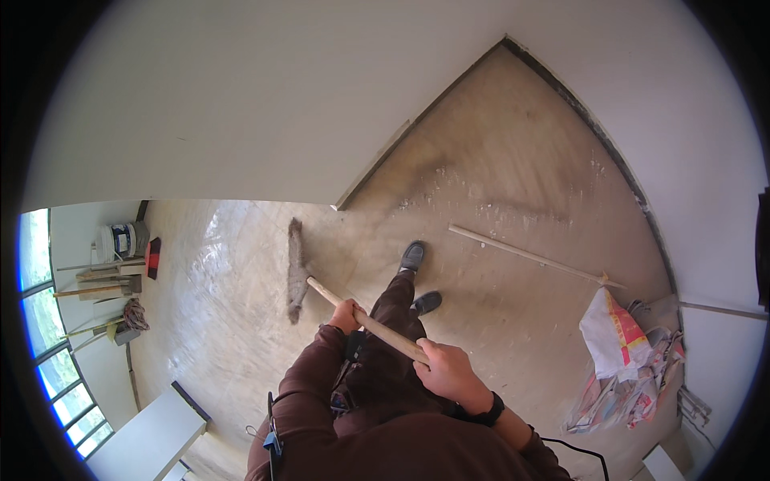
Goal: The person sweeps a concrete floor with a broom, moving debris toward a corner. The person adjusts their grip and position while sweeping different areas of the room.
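Observation:
My left hand (344, 315) grips the middle of a wooden pole handle, and my right hand (448, 370) is closed around its upper end. The handle (385, 332) slants down to the left, away from my body. At its lower end a wide, fuzzy grey dust mop head (296, 273) rests on the bare concrete floor (240, 330). My shoes stand to the right of the mop head. The floor around it shows dusty streaks and pale splashes.
A loose pole (529, 251) lies on the floor at right, its far end by a white, red and yellow woven sack (616, 333) and crumpled sacks. Buckets (117, 240), a red dustpan (153, 258) and several tools stand by the left windows. A wall corner (340, 206) juts out ahead.

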`<action>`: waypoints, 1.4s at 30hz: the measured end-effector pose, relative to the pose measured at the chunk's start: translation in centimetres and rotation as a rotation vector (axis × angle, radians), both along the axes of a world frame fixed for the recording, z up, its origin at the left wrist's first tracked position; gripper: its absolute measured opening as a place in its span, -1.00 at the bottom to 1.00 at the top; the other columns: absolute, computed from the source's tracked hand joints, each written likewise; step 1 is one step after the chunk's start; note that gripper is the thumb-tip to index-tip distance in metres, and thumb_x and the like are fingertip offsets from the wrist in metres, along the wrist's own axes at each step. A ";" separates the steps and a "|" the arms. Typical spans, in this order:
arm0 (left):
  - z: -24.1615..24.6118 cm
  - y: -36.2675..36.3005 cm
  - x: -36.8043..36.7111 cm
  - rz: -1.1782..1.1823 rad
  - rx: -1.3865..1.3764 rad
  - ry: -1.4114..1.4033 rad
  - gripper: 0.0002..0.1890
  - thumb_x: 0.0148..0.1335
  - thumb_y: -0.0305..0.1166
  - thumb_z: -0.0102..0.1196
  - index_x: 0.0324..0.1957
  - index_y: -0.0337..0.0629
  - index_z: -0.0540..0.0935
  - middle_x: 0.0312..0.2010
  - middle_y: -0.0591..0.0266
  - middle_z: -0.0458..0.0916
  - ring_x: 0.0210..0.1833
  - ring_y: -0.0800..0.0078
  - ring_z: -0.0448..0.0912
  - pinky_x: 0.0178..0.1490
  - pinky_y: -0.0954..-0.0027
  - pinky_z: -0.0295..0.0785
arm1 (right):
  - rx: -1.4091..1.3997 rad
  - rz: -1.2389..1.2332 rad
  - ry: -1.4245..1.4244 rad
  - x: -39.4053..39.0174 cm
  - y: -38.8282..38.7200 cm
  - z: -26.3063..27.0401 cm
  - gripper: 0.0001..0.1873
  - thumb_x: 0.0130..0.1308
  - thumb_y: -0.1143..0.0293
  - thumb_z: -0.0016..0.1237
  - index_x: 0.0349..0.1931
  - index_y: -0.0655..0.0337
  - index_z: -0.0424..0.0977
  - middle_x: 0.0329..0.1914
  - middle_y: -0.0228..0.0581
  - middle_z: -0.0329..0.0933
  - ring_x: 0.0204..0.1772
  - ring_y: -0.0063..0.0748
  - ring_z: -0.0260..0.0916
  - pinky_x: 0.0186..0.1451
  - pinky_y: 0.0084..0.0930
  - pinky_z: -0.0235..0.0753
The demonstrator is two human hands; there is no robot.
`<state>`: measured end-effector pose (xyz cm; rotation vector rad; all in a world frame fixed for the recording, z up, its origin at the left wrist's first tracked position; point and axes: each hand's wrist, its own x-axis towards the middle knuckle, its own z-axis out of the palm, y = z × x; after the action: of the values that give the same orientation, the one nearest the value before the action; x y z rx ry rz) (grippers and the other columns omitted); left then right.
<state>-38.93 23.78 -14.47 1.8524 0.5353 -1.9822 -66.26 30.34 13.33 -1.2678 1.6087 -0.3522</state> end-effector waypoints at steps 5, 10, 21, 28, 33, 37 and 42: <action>0.0 2.1 -5.7 -1.296 -0.938 0.030 -0.79 -0.17 -0.49 0.25 -0.41 -0.22 0.54 -0.43 0.24 0.63 -0.33 0.38 0.62 -0.23 0.35 0.54 | -0.016 -0.060 0.138 -4.3 2.2 3.7 -0.75 0.09 0.38 0.07 -0.20 0.22 0.49 -0.49 -0.02 0.52 -0.37 0.07 0.51 -0.35 -0.16 0.46; 2.9 4.0 -16.8 -0.645 0.176 0.075 -0.97 -0.01 -0.53 0.10 -0.48 -0.18 0.54 -0.43 0.18 0.60 -0.31 0.30 0.61 -0.25 0.33 0.52 | 0.112 -0.205 0.203 -7.4 5.8 9.6 -0.74 0.07 0.36 0.08 -0.20 0.19 0.51 -0.52 -0.04 0.52 -0.41 0.08 0.49 -0.38 -0.18 0.46; 9.4 4.9 -17.3 -0.187 0.243 0.118 -0.88 0.05 -0.62 -0.03 -0.32 -0.29 0.49 -0.42 0.05 0.52 -0.31 0.17 0.55 -0.18 0.32 0.51 | 0.171 -0.411 0.010 -11.0 5.0 15.2 -0.74 0.02 0.46 0.13 -0.23 0.30 0.55 -0.55 -0.10 0.53 -0.54 -0.26 0.48 -0.45 -0.46 0.43; 9.1 -1.2 -16.3 -0.942 -0.437 -0.077 -0.79 -0.05 -0.47 0.18 -0.31 -0.25 0.54 -0.41 0.11 0.59 -0.27 0.25 0.60 -0.15 0.33 0.51 | -0.147 -0.657 -0.219 -11.5 -2.0 7.4 -0.76 -0.02 0.50 0.17 -0.28 0.32 0.53 -0.42 -0.26 0.51 -0.35 -0.46 0.45 -0.23 -0.55 0.43; 9.0 -6.1 -20.2 -1.544 -0.999 -0.103 -0.66 -0.12 -0.40 0.32 -0.25 -0.25 0.55 -0.40 0.10 0.62 -0.24 0.29 0.64 -0.15 0.33 0.51 | -0.591 -0.950 -0.737 -12.1 -7.6 1.8 -0.84 -0.01 0.56 -0.02 -0.37 0.27 0.37 -0.27 -0.25 0.31 -0.15 -0.29 0.34 -0.07 -0.30 0.41; 9.9 -9.0 -24.5 -1.532 -1.047 -0.005 -0.70 -0.08 -0.43 0.28 -0.26 -0.27 0.55 -0.41 0.11 0.60 -0.28 0.28 0.61 -0.19 0.32 0.50 | -0.682 -0.940 -0.889 -13.1 -8.3 1.8 -0.88 0.11 0.51 -0.14 -0.37 0.21 0.23 -0.50 -0.31 0.22 -0.38 -0.39 0.16 -0.20 -0.32 0.27; 8.1 -9.9 -30.2 -1.296 -0.940 0.266 -0.97 0.16 -0.52 -0.04 -0.37 -0.24 0.46 -0.43 0.25 0.45 -0.32 0.39 0.48 -0.22 0.36 0.46 | -0.729 -1.289 -0.718 -15.1 -7.0 3.1 -0.96 0.20 0.56 -0.18 -0.39 0.22 0.28 -0.55 -0.33 0.27 -0.40 -0.43 0.19 -0.01 -0.24 0.31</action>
<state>-69.10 13.87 -6.32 1.2804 -1.6729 -2.3985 -81.34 23.34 16.41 -0.2447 1.4472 -2.0545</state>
